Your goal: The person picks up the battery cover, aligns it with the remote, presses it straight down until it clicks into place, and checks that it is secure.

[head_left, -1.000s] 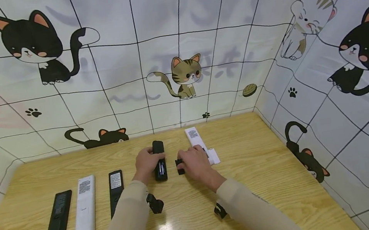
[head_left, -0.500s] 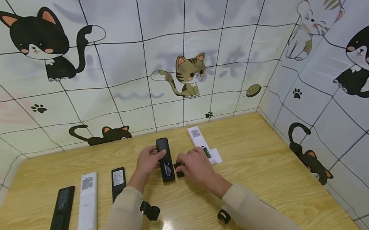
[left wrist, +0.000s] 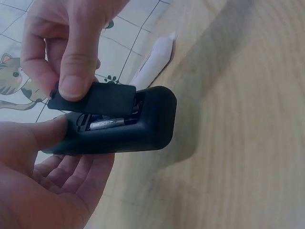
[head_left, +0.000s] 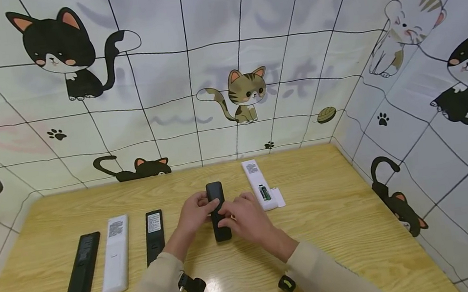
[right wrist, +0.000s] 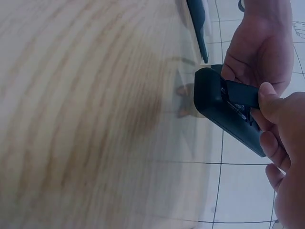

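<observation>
My left hand [head_left: 194,214] grips a black remote control [left wrist: 155,119], back side up, its thumb on one side and fingers beneath. Inside the remote's uncovered battery compartment a battery [left wrist: 108,123] shows in the left wrist view. Between thumb and fingers my right hand [head_left: 248,218] pinches a thin black battery cover [left wrist: 102,101]. The cover lies tilted over the compartment, its far end right at the opening's edge. From the right wrist side, the cover [right wrist: 242,93] overlaps the compartment of the remote [right wrist: 209,95].
A white remote [head_left: 256,177] with its battery bay showing lies at the back right, a white cover [head_left: 278,197] beside it. To the left lie a black remote [head_left: 154,230], a white remote [head_left: 115,255] and another black remote [head_left: 82,268] on the wooden table [head_left: 338,231].
My right hand has brought the battery cover left, from beside the black remote to over its compartment. The left hand still holds the remote, which has shifted slightly toward me.
</observation>
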The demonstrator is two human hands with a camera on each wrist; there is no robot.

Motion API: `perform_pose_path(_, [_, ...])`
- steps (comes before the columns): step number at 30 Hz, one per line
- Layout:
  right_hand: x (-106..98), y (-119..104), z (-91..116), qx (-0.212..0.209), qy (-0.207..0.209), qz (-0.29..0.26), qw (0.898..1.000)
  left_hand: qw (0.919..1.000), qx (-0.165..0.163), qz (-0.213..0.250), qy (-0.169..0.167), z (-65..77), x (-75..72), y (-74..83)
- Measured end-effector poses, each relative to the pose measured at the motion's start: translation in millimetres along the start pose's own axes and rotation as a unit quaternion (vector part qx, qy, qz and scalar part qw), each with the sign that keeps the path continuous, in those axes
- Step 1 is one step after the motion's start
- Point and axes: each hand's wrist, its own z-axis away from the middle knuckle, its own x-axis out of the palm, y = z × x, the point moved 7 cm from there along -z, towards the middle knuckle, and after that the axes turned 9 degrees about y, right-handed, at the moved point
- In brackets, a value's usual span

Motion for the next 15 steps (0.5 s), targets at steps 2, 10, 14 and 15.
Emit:
perform_pose_path(2, [1, 0, 2, 0.002, -0.002, -0.004, 1.0, 1.0, 0.003, 0.0, 0.001, 3.1, 0.4, -3.2])
perform_pose_path(10, [8, -1, 10, -0.008, -0.001, -0.008, 1.0, 1.0, 0.003, 0.0, 0.006, 9.8, -1.2, -13.6])
perform_pose_path(14, [12, -1, 13, -0.018, 0.004, 0.004, 1.0, 0.9999, 0.007, 0.007, -0.001, 12.5, -0.3, -12.9])
perform_pose_path(15, [13, -1, 14, -0.02, 0.007, 0.004, 1.0, 0.9999, 0.009, 0.007, -0.002, 12.8, 0.1, -12.4])
